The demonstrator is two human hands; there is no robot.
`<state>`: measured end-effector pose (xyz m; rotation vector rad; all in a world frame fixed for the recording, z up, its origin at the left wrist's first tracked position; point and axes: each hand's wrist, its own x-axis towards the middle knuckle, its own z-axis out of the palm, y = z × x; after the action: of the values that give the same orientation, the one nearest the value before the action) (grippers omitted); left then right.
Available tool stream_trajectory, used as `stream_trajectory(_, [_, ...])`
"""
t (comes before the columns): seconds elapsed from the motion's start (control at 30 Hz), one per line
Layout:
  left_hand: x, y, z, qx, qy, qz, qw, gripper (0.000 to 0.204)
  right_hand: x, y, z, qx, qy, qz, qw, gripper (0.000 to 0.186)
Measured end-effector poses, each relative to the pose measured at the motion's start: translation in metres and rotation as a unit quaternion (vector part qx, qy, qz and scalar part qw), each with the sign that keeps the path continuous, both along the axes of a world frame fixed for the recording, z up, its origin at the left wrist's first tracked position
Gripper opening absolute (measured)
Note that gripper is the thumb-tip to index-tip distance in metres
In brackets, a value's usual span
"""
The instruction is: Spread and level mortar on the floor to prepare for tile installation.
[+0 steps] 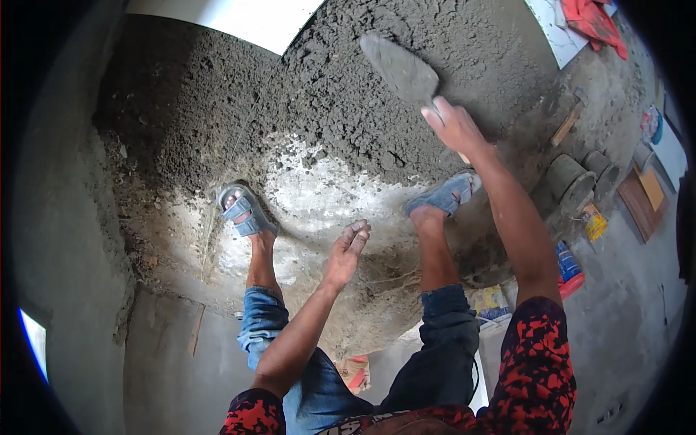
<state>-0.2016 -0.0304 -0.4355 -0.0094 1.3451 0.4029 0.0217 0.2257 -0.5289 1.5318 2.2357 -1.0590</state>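
My right hand (458, 132) is closed round the handle of a pointed trowel (401, 70). The trowel's grey-smeared blade is over a bed of wet, lumpy mortar (326, 101), its tip toward the far left. Whether the blade touches the mortar I cannot tell. My left hand (346, 255) hangs between my knees with its fingers curled together, and nothing shows in it. At the far edge, a large white tile (232, 20) borders the mortar, with one corner pointing toward me.
A wall (65, 181) runs along the left. At right are a wooden-handled hammer (567, 125), buckets (568, 179), brown boards (641, 204), a yellow packet (594, 222) and a blue-and-red bag (570, 267). Red plastic (596, 27) lies by another white tile (557, 32). My sandalled feet (243, 208) straddle whitish ground.
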Motion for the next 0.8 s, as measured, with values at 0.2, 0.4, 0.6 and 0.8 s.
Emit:
stream_trajectory(0.2, [0.000, -0.012, 0.000, -0.015, -0.002, 0.000, 1.000, 0.043, -0.010, -0.053, 0.017, -0.060, -0.071, 0.126, 0.988, 0.035])
stream_trajectory(0.4, [0.001, -0.004, 0.007, -0.008, -0.008, -0.021, 1.000, 0.045, -0.068, -0.086, 0.015, -0.126, -0.070, 0.171, 0.975, 0.022])
stream_trajectory(0.6, [0.002, -0.004, 0.008, 0.006, -0.011, -0.025, 1.000, 0.045, -0.059, -0.120, 0.001, -0.071, -0.073, 0.224, 0.969, 0.021])
stream_trajectory(0.8, [-0.002, -0.014, 0.009, 0.012, -0.013, -0.007, 1.000, 0.045, -0.045, -0.014, 0.018, -0.097, -0.089, 0.105, 0.986, 0.034])
